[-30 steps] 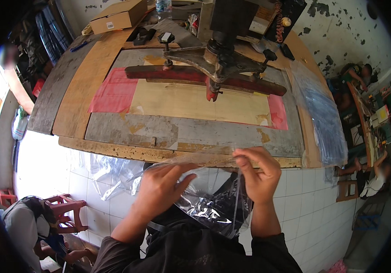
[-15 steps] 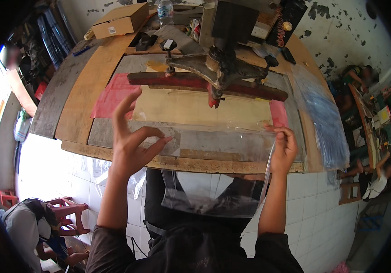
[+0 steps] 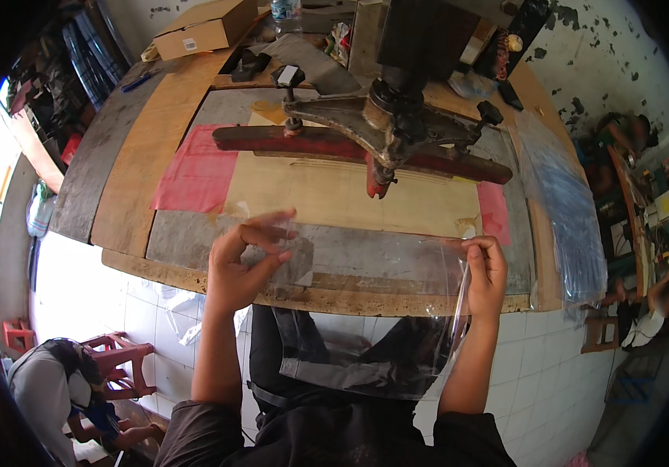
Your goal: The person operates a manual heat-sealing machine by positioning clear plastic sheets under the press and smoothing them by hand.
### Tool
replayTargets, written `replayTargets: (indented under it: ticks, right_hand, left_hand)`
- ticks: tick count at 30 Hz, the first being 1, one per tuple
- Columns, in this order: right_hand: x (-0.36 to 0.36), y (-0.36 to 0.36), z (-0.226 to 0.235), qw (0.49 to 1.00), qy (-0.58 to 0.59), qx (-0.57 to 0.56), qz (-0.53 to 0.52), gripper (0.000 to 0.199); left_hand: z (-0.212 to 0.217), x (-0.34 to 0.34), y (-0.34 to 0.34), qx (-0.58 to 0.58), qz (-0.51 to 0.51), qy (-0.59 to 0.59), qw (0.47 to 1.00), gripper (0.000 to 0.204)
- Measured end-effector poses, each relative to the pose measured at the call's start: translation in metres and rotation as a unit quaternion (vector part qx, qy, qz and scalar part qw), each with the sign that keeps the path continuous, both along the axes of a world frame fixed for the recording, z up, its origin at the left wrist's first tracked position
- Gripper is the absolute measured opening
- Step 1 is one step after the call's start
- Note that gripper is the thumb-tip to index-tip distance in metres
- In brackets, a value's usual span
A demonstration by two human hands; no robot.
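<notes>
clear plastic sheet (image 3: 381, 268), in the head view, spreads between the two hands just below the picture's middle, at six o'clock, its upper part over the near edge of the worktable (image 3: 167, 268) and its lower part hanging in front of the person's lap. the right hand (image 3: 487, 272), toward four o'clock, has thumb and forefinger closed on the sheet's upper right corner. the left hand (image 3: 239, 268), toward eight o'clock, is loosely curled by the upper left end, thumb and forefinger slightly apart; i cannot tell whether it has hold of the film. at twelve o'clock a cream sheet (image 3: 334, 194) lies on the table, under a red bar (image 3: 327, 145); a pink patch (image 3: 198, 167) shows at ten o'clock and a stack of clear bluish plastic (image 3: 568, 218) at three.

the film looks very light and limp, probably slippery and apt to crease or cling to itself rather than break. it should handle best pinched at both upper corners, fingertips only, with gentle tension between them.
</notes>
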State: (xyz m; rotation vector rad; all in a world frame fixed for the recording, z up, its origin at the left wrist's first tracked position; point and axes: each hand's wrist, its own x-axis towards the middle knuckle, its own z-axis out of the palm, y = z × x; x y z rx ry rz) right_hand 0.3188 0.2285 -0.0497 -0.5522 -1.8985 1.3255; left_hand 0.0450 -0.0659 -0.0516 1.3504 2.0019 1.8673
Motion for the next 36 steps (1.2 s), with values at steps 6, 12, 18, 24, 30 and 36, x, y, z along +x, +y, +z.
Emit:
replayTargets:
  ticks: [6,12,18,24,30,36]
  right_hand:
    - [-0.005,-0.008,0.002,1.0,-0.019,-0.007,-0.016,0.02]
    - [-0.006,-0.011,0.003,0.999,0.011,-0.022,-0.043,0.023]
    - [-0.008,-0.012,0.005,0.998,-0.023,-0.016,-0.06,0.024]
    - [-0.008,-0.011,0.004,0.998,-0.027,-0.001,-0.061,0.024]
    - [-0.011,-0.016,0.009,0.997,-0.032,0.006,-0.064,0.026]
    - [-0.012,-0.015,0.007,0.998,-0.03,-0.002,-0.063,0.026]
  left_hand:
    - [-0.005,0.007,-0.005,0.034,0.025,-0.124,0.991,0.023]
    - [0.01,0.014,0.008,0.02,0.053,-0.202,0.978,0.027]
    - [0.017,0.011,0.002,-0.084,0.014,-0.181,0.98,0.042]
    - [0.009,0.01,0.003,-0.02,0.017,-0.191,0.981,0.034]
    - [0.014,0.011,-0.004,0.001,-0.014,-0.228,0.974,0.034]
    - [0.008,0.007,-0.006,0.018,-0.029,-0.194,0.98,0.031]
